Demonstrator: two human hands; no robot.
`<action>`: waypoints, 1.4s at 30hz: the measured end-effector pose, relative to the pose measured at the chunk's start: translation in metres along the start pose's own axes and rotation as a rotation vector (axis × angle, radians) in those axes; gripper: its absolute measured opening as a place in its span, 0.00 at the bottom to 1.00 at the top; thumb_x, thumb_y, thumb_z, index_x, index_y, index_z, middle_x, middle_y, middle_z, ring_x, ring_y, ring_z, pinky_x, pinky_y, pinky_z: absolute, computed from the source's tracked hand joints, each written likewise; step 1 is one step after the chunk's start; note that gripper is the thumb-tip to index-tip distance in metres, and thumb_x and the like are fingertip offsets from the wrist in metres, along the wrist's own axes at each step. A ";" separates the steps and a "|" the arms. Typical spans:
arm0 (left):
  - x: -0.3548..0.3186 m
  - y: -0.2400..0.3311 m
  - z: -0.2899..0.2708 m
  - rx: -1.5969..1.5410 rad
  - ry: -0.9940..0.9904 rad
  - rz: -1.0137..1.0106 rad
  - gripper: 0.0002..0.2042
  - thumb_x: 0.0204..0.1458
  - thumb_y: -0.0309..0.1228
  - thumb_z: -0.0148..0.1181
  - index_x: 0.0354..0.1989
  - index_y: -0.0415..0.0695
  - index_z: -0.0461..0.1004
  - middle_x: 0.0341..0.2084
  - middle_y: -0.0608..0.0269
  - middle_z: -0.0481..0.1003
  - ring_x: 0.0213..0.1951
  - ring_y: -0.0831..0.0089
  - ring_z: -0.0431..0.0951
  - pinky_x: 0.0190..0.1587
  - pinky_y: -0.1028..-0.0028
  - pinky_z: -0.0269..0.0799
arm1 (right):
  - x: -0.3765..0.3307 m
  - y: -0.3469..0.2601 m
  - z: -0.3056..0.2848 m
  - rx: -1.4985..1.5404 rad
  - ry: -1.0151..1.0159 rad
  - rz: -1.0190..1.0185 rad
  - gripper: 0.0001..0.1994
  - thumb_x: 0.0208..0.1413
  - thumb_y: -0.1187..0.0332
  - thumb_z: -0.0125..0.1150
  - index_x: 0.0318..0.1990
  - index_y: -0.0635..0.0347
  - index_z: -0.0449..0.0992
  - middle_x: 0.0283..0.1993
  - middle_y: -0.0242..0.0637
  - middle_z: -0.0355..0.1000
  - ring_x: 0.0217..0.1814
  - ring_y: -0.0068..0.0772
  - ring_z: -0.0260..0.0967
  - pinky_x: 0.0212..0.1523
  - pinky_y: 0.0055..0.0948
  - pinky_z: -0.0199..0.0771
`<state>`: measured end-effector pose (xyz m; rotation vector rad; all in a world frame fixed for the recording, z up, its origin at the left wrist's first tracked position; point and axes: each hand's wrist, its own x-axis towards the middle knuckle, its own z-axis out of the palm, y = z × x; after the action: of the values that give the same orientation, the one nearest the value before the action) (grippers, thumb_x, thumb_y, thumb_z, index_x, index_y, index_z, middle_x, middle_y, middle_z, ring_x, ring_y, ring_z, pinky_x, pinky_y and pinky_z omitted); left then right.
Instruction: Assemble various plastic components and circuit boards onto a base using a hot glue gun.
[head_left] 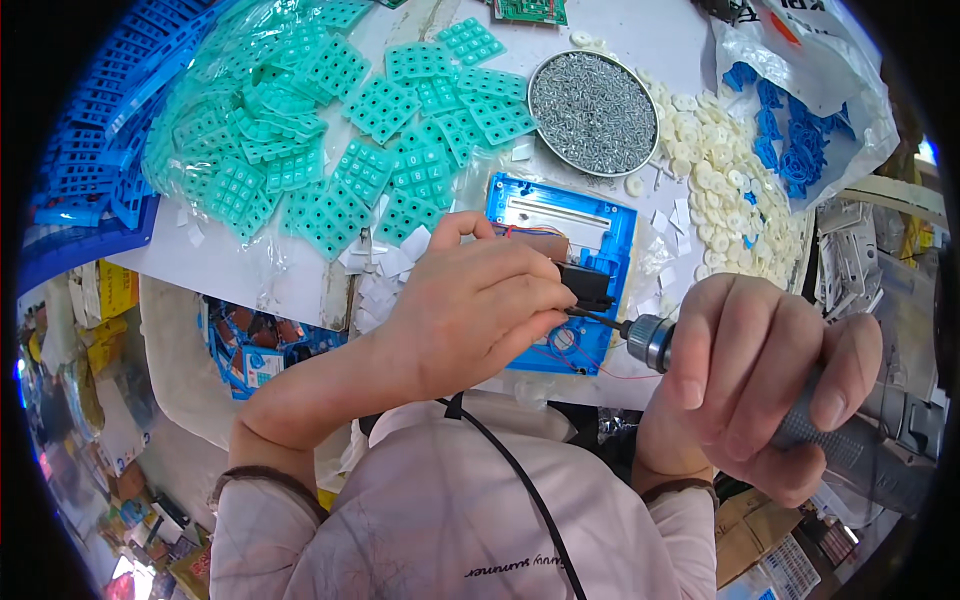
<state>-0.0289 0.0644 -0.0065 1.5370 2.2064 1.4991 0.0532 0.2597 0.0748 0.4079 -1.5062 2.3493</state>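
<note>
A blue plastic housing (619,225) lies on the table in front of me, with a black block (585,287), a brown piece (536,243) and thin red wires in it. My left hand (485,300) rests over its left part, fingers bent and pressed together beside the black block. What those fingertips hold, if anything, is hidden. In my right hand (765,375) is a grey electric screwdriver (652,341), gripped round its body. Its bit points left and reaches the left fingertips at the black block; the tip's exact contact cannot be made out.
Teal rubber keypads (390,105) are heaped at the back left, beside stacked blue plastic frames (95,130). A round dish (655,140) holds many small metal screws. Cream-coloured discs (735,195) and a plastic bag (860,120) with blue pieces lie right. A tub (175,350) stands below left.
</note>
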 end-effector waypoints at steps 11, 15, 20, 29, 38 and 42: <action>0.003 0.004 -0.008 0.087 0.008 -0.120 0.22 0.37 0.37 0.78 0.43 0.54 0.76 0.39 0.72 0.77 0.45 0.70 0.76 0.52 0.58 0.56 | 0.001 0.007 0.002 -0.080 -0.064 0.028 0.17 0.57 0.60 0.72 0.45 0.45 0.68 0.25 0.22 0.71 0.22 0.19 0.65 0.31 0.25 0.74; -0.018 -0.010 -0.003 0.259 0.039 -0.173 0.28 0.36 0.44 0.79 0.47 0.54 0.74 0.41 0.70 0.74 0.47 0.65 0.73 0.52 0.56 0.53 | 0.006 0.022 -0.002 -0.118 -0.022 0.022 0.17 0.59 0.58 0.69 0.47 0.48 0.67 0.25 0.24 0.68 0.24 0.22 0.63 0.32 0.28 0.69; -0.025 -0.023 0.005 0.329 -0.066 -0.120 0.27 0.37 0.44 0.77 0.47 0.54 0.75 0.40 0.71 0.74 0.46 0.65 0.72 0.52 0.54 0.52 | 0.004 0.039 0.006 -0.196 0.046 0.078 0.19 0.60 0.57 0.70 0.47 0.51 0.65 0.25 0.27 0.67 0.25 0.25 0.64 0.33 0.32 0.68; -0.024 -0.023 0.006 0.303 -0.070 -0.113 0.25 0.37 0.43 0.77 0.46 0.54 0.77 0.38 0.73 0.73 0.44 0.70 0.72 0.53 0.54 0.54 | 0.003 0.046 0.007 -0.244 0.014 0.069 0.19 0.60 0.57 0.70 0.46 0.51 0.65 0.25 0.27 0.68 0.25 0.25 0.64 0.32 0.33 0.69; -0.027 -0.025 0.007 0.276 -0.030 -0.076 0.24 0.38 0.41 0.76 0.46 0.51 0.78 0.37 0.73 0.74 0.44 0.70 0.73 0.53 0.54 0.54 | 0.006 0.048 0.011 -0.231 -0.039 0.057 0.19 0.58 0.62 0.71 0.46 0.55 0.65 0.25 0.31 0.68 0.26 0.28 0.66 0.34 0.35 0.71; -0.028 -0.026 0.008 0.271 -0.033 -0.044 0.24 0.39 0.41 0.75 0.46 0.49 0.77 0.36 0.72 0.74 0.44 0.70 0.73 0.53 0.54 0.55 | 0.006 0.052 0.006 -0.158 -0.104 0.016 0.16 0.56 0.74 0.70 0.46 0.61 0.66 0.29 0.38 0.70 0.30 0.32 0.69 0.38 0.37 0.75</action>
<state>-0.0284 0.0482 -0.0427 1.5560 2.4904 1.1931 0.0270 0.2341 0.0371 0.4862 -1.7341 2.2310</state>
